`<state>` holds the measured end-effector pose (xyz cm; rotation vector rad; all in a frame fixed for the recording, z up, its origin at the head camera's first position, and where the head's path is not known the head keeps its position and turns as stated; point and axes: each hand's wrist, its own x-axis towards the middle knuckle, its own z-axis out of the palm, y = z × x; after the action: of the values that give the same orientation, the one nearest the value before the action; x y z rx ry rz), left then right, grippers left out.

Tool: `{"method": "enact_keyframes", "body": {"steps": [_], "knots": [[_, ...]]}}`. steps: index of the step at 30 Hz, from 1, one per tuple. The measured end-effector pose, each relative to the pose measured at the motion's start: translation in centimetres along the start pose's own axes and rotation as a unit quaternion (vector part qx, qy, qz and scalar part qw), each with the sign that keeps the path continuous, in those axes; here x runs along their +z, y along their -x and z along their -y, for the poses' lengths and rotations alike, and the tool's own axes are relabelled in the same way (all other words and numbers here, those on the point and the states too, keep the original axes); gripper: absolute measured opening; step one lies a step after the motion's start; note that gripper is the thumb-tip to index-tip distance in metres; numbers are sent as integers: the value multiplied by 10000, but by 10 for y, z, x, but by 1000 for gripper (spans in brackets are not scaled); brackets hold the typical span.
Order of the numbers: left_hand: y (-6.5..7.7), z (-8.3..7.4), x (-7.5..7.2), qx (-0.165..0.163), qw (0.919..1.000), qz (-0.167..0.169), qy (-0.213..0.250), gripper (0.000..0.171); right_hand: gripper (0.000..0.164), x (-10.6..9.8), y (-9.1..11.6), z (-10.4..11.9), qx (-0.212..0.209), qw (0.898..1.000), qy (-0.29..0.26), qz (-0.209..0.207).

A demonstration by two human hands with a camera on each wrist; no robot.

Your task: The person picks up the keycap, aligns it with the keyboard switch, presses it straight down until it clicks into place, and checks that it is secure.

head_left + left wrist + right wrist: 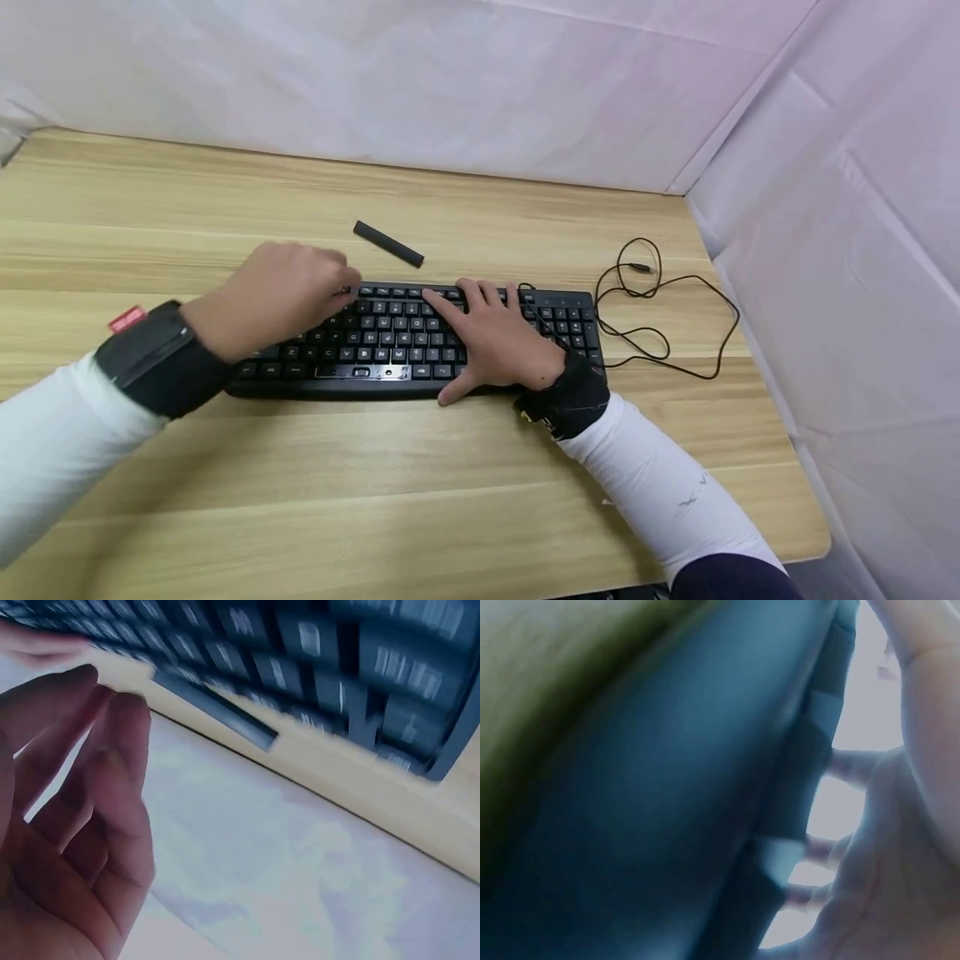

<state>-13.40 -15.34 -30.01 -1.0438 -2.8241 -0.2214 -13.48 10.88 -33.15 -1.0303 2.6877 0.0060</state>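
Observation:
A black keyboard with white-lettered keys lies on the wooden table. My right hand rests spread across its right half, thumb at the front edge and fingertips along the back rows. In the right wrist view, the keyboard's front edge fills the middle, beside the palm. Over the keyboard's left part hovers my left hand, covering some keys. The left wrist view shows its fingers loosely bent, with nothing visible between them and the thumb. Behind the keyboard lies a slim black bar.
A thin black cable lies in loops right of the keyboard, its connector near the back. Part of the cable crosses the keys by my right hand. White cloth walls border the table at the back and right.

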Motion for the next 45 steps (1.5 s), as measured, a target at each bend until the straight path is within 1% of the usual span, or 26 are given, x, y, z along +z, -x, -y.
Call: {"method": "enact_keyframes", "body": {"steps": [1,4,8,11,15,18,23,28,32,36,38,42,45], "knots": [[-7,5,2,6,10000,-50,36,9,129,0,-1,0,4,10000,28,14],[-27,16,8,-69,9999,-64,131,17,130,2,-2,3,43,9999,129,68],[-48,24,18,-88,9998,-14,175,18,131,5,-2,6,66,9996,239,106],[-60,27,25,-57,9998,121,149,18,131,8,-2,7,50,9996,259,102],[-70,28,30,-22,9993,376,28,17,131,11,-1,8,58,9996,255,105],[-73,28,32,-68,9988,478,-91,14,131,10,-1,8,67,9996,269,98],[-74,28,34,-233,9982,496,-246,9,131,8,-3,9,17,9996,266,65],[-78,30,36,-275,9978,526,-296,7,130,3,-4,9,21,9996,222,192],[-80,32,35,-313,9968,629,-372,8,130,1,-4,9,42,9993,249,269],[-80,33,33,-336,9960,761,-311,12,129,-1,-4,8,3,9994,207,295],[-80,35,32,-366,9960,775,-251,14,129,-1,-3,7,10,9993,205,297],[-80,35,28,-406,9963,745,-109,18,128,-2,-3,4,80,9992,168,341],[-79,34,25,-299,9975,634,-46,19,127,-3,-2,3,111,9990,136,403]]}}
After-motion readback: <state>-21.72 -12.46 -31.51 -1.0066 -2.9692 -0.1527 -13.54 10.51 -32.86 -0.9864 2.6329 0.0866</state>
